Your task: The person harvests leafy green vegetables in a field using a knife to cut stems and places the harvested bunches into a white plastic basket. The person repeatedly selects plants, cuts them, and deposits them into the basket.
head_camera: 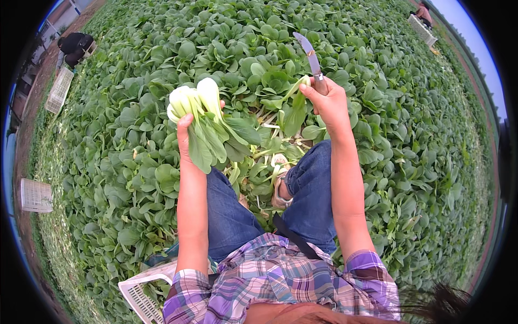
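Observation:
My left hand (187,131) grips a few heads of bok choy (194,101), their pale bases turned up and away from me and their green leaves hanging down to the right. In my right hand (330,99) is a knife with a curved blade (309,54) and a brown handle, its tip pointing up and away. Between the thumb and fingers of that same hand I pinch loose bok choy leaves (297,109), which droop below it. Under both hands, cut stalks and leaves (269,121) lie on the ground between the standing plants.
Dense bok choy plants (133,109) surround me. A white plastic crate (139,289) with greens inside stands at my left hip. More crates (36,195) (60,90) lie along the left edge. One person (75,46) crouches far left, another (423,15) far right beside a crate (423,30).

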{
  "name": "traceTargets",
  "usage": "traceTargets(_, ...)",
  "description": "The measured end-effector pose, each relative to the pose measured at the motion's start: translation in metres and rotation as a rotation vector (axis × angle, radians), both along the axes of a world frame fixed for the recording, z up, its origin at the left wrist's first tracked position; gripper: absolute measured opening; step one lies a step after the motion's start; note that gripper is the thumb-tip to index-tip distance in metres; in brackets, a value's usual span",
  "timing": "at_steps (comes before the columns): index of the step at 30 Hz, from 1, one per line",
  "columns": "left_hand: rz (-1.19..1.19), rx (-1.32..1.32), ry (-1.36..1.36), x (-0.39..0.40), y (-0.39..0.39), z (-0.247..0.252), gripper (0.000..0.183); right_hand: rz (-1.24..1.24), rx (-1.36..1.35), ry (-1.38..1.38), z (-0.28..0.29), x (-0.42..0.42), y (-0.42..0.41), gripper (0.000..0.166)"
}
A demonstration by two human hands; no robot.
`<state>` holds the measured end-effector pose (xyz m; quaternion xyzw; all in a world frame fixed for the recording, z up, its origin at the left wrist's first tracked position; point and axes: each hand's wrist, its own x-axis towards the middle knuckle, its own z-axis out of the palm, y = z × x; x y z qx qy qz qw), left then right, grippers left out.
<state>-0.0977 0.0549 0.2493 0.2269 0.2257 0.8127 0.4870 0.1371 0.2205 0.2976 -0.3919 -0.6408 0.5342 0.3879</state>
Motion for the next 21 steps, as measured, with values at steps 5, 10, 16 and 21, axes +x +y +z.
traceTargets(5,-0.042,-0.105,0.04,0.017,0.003,0.002,0.062,0.217,-0.18,0.147,0.006,-0.007,-0.015,0.026)
traceTargets(10,-0.041,-0.174,0.14,0.037,0.012,0.002,0.055,0.372,-0.265,0.12,0.006,-0.027,-0.034,0.03)
traceTargets(16,-0.116,-0.27,0.113,0.074,0.024,-0.005,0.051,0.291,-0.212,0.164,-0.021,-0.043,-0.049,0.03)
traceTargets(21,-0.225,-0.278,0.079,0.086,0.027,-0.002,0.047,0.193,-0.175,0.22,-0.019,-0.037,-0.055,0.033)
